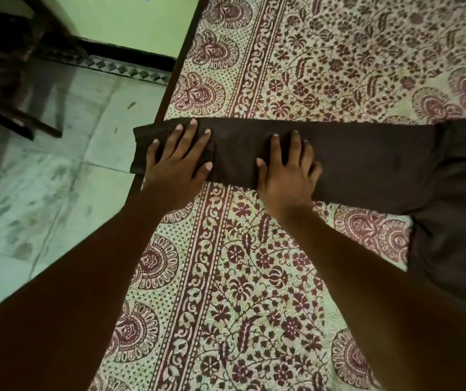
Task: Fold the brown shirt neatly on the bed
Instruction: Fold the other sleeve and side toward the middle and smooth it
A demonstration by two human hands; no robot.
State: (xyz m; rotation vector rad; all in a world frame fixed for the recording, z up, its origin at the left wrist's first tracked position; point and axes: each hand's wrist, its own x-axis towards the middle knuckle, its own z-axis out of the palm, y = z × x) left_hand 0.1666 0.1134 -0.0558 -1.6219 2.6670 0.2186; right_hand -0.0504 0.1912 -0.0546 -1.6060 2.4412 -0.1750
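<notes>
The brown shirt (372,162) lies on the bed, its long sleeve stretched leftward across the patterned bedsheet (254,277). The cuff end hangs slightly past the bed's left edge. My left hand (178,162) lies flat on the sleeve near the cuff, fingers spread. Further right on the same sleeve, my right hand (288,167) presses down flat with its fingers apart. Neither hand grips the cloth. The shirt's body fills the right side of the view and runs out of frame.
The bed's dark wooden edge (181,55) runs diagonally from the top middle down to the left. Beyond it is a pale tiled floor (57,179). A dark wooden chair (3,80) stands at the upper left by the green wall.
</notes>
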